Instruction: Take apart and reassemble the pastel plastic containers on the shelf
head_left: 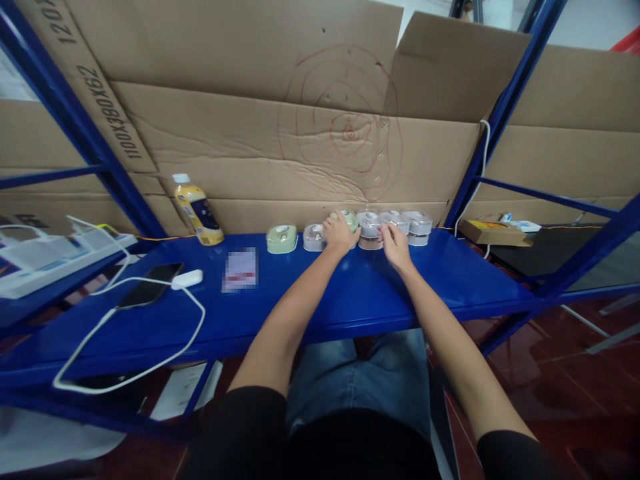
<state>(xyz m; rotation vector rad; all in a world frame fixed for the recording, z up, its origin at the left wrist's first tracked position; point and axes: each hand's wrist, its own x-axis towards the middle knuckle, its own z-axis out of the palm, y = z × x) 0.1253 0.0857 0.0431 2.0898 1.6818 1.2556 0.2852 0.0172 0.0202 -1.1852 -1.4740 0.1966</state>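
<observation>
A row of small round cases stands along the back of the blue metal shelf (450,280). My left hand (340,233) lies over a pale green case (350,219), its fingers on the case's near side. My right hand (395,245) reaches a clear-lidded grey case (370,225), with its fingertips at that case's right side. Two more clear cases (395,217) (418,225) stand just beyond it to the right. To the left sit a clear case (314,237) and a pale green oval case (281,238). Neither hand touches these two.
Left on the shelf lie a yellow-labelled bottle (199,212), a blurred card (240,269), a black phone (149,285) and a white charger (187,279) with a white cable (130,353). Cardboard sheets (250,147) line the back. A small brown box (494,233) sits beyond the right upright.
</observation>
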